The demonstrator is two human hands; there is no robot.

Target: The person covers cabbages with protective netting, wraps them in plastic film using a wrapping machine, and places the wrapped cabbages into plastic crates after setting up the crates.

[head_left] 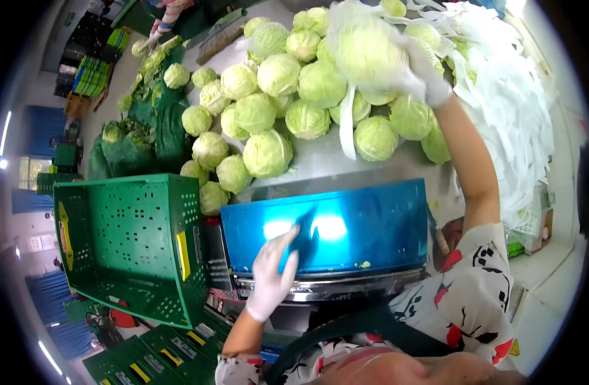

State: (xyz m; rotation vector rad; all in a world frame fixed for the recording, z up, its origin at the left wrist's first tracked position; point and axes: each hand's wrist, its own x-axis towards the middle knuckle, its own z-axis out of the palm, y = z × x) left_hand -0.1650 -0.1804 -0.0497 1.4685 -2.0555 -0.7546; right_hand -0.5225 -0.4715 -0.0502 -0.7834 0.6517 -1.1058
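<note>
My right hand (426,74), in a white glove and smeared by motion, is closed at the side of a cabbage (368,54) covered in whitish, see-through wrapping. A white strip (347,125) hangs below that cabbage. Over the near side of a shiny blue plate (384,218) is my left hand (274,273), also gloved, with fingers apart and nothing in them. Whether its fingertips touch the plate I cannot tell. Beyond the plate, many pale green cabbages (267,153) are heaped on the metal table (313,160).
A green crate (131,183) with yellow handles stands left of the plate. White netting strips (499,122) are piled at the right. A brush (218,42) and green sacks (137,151) lie at the far left. Another person's hand (154,32) is near loose leaves at the back.
</note>
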